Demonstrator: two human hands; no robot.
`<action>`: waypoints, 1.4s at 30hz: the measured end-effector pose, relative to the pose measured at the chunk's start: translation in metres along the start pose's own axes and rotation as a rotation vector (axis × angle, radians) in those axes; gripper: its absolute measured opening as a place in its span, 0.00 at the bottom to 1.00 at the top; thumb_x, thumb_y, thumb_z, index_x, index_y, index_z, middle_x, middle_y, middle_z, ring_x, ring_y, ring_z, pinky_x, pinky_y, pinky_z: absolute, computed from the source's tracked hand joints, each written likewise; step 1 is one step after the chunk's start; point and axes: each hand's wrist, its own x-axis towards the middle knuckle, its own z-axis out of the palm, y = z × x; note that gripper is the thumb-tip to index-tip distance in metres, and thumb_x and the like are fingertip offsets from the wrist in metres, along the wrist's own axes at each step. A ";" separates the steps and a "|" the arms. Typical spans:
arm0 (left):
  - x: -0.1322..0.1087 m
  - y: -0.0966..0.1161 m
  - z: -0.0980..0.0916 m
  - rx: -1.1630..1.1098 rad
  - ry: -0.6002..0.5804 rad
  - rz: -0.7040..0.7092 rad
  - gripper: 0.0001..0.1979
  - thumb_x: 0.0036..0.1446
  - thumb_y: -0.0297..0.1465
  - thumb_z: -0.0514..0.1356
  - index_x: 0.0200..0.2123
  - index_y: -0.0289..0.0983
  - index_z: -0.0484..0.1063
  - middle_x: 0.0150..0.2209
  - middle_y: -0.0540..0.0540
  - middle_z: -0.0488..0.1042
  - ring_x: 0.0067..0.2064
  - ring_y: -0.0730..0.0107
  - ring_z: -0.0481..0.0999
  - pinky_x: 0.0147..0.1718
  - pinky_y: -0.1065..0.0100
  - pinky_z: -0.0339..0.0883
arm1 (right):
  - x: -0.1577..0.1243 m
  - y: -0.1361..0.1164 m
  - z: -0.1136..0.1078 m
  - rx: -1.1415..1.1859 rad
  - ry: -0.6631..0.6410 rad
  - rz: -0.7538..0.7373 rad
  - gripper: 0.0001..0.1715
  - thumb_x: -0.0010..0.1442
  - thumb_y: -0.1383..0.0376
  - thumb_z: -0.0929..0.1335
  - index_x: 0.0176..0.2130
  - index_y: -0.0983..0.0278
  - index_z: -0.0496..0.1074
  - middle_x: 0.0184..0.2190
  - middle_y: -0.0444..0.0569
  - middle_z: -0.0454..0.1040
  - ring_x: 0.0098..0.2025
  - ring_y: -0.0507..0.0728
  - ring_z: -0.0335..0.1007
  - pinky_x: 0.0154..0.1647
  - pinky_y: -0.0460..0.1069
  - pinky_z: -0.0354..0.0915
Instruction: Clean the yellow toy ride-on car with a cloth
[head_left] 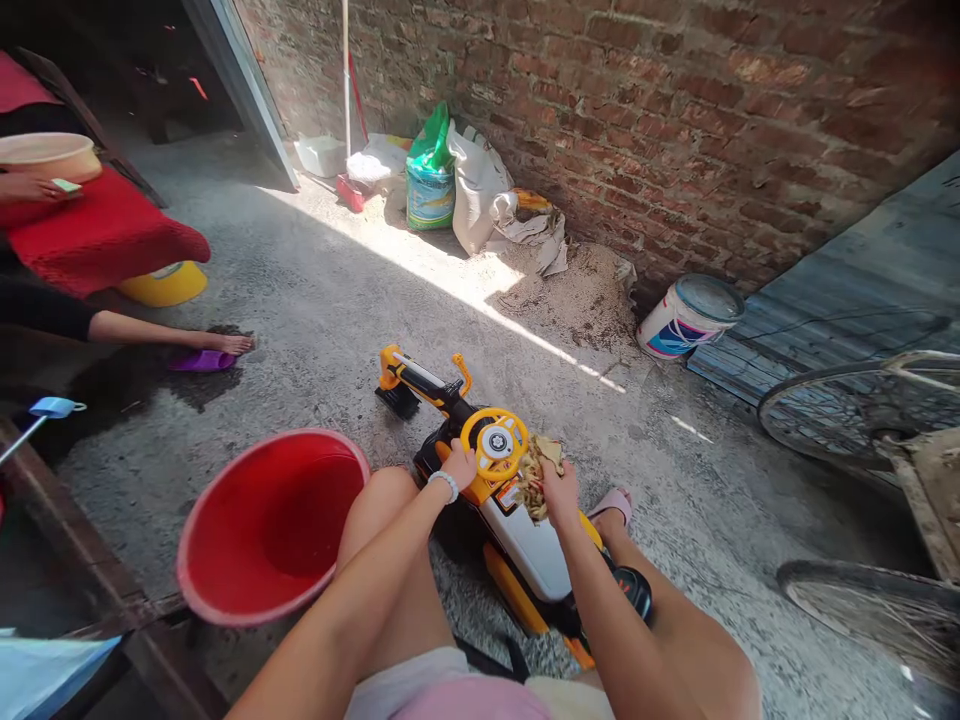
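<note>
Left grip (459,466) closes round one yellow wheel (499,442) — right grip (559,490) clenches one cloth (533,482); one tub (232,535) sits near left.

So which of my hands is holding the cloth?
Your right hand, bare-wristed, grips the crumpled cloth by the yellow steering wheel; your left hand, wearing the bracelet, holds the wheel instead.

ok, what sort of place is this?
Probably a household yard or semi-covered work area: rough concrete floor, bare brick wall with sacks along it, and a ride-on toy.
</note>
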 end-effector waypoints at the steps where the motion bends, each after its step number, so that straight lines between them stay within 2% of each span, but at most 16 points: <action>1: -0.001 0.001 0.000 -0.006 -0.001 -0.005 0.11 0.73 0.31 0.49 0.54 0.33 0.62 0.45 0.30 0.81 0.48 0.51 0.84 0.49 0.57 0.71 | 0.005 -0.007 0.004 0.000 -0.014 0.020 0.21 0.62 0.51 0.61 0.44 0.62 0.72 0.40 0.54 0.82 0.43 0.61 0.79 0.43 0.52 0.73; 4: -0.004 0.003 -0.001 -0.017 -0.001 -0.019 0.11 0.73 0.31 0.49 0.54 0.32 0.61 0.46 0.29 0.81 0.49 0.51 0.83 0.50 0.57 0.71 | 0.007 -0.022 0.023 -0.023 -0.094 0.043 0.26 0.56 0.56 0.66 0.52 0.63 0.71 0.46 0.55 0.83 0.47 0.62 0.80 0.48 0.51 0.73; 7: -0.008 0.002 0.001 -0.024 -0.012 -0.028 0.11 0.73 0.32 0.50 0.55 0.33 0.61 0.46 0.31 0.81 0.49 0.52 0.83 0.50 0.57 0.71 | 0.004 -0.024 0.033 -0.082 -0.149 0.010 0.30 0.53 0.58 0.69 0.55 0.64 0.71 0.49 0.56 0.83 0.49 0.64 0.80 0.50 0.53 0.73; 14: -0.014 0.004 0.004 -0.033 -0.016 -0.060 0.14 0.74 0.34 0.51 0.57 0.33 0.61 0.49 0.30 0.80 0.53 0.52 0.82 0.54 0.58 0.71 | 0.026 -0.035 0.015 -0.369 -0.256 -0.016 0.23 0.55 0.54 0.70 0.49 0.61 0.77 0.44 0.54 0.83 0.46 0.65 0.79 0.45 0.52 0.70; 20: -0.018 0.010 0.003 -0.052 0.010 -0.064 0.14 0.74 0.32 0.52 0.57 0.30 0.63 0.50 0.28 0.79 0.55 0.50 0.82 0.56 0.58 0.70 | 0.046 -0.050 0.014 -0.408 -0.262 0.029 0.15 0.57 0.55 0.69 0.40 0.60 0.78 0.38 0.52 0.83 0.41 0.63 0.79 0.39 0.51 0.68; 25: -0.020 0.012 0.003 -0.046 0.012 -0.071 0.15 0.74 0.33 0.51 0.58 0.30 0.63 0.50 0.27 0.79 0.54 0.49 0.82 0.54 0.58 0.70 | 0.058 -0.056 0.013 -0.497 -0.191 -0.024 0.19 0.57 0.55 0.71 0.46 0.61 0.76 0.42 0.55 0.82 0.44 0.64 0.79 0.42 0.52 0.69; 31: -0.018 0.009 0.004 -0.041 0.009 -0.067 0.15 0.74 0.34 0.51 0.57 0.31 0.61 0.51 0.27 0.79 0.55 0.49 0.82 0.55 0.56 0.70 | 0.029 -0.042 0.011 -0.380 -0.208 -0.020 0.25 0.55 0.56 0.71 0.51 0.60 0.72 0.45 0.54 0.82 0.47 0.64 0.79 0.43 0.52 0.70; 34: -0.017 0.008 0.003 -0.021 -0.007 -0.053 0.15 0.74 0.34 0.50 0.57 0.31 0.61 0.51 0.28 0.79 0.55 0.48 0.82 0.55 0.56 0.70 | 0.020 -0.044 0.012 -0.351 -0.199 0.042 0.25 0.55 0.55 0.71 0.51 0.59 0.71 0.47 0.54 0.81 0.48 0.64 0.79 0.45 0.53 0.70; 38: -0.017 0.007 0.002 -0.013 -0.035 -0.054 0.15 0.74 0.35 0.50 0.58 0.32 0.60 0.52 0.28 0.79 0.55 0.48 0.81 0.55 0.55 0.70 | 0.026 -0.054 0.012 -0.413 -0.204 0.061 0.30 0.54 0.54 0.71 0.54 0.61 0.71 0.48 0.55 0.81 0.48 0.66 0.78 0.46 0.55 0.70; 42: -0.017 0.008 0.002 -0.015 -0.023 -0.062 0.15 0.74 0.35 0.49 0.58 0.32 0.61 0.52 0.28 0.79 0.56 0.46 0.81 0.55 0.54 0.70 | 0.042 -0.062 0.011 -0.446 -0.229 0.016 0.28 0.56 0.55 0.71 0.55 0.61 0.71 0.47 0.54 0.81 0.48 0.65 0.78 0.44 0.53 0.69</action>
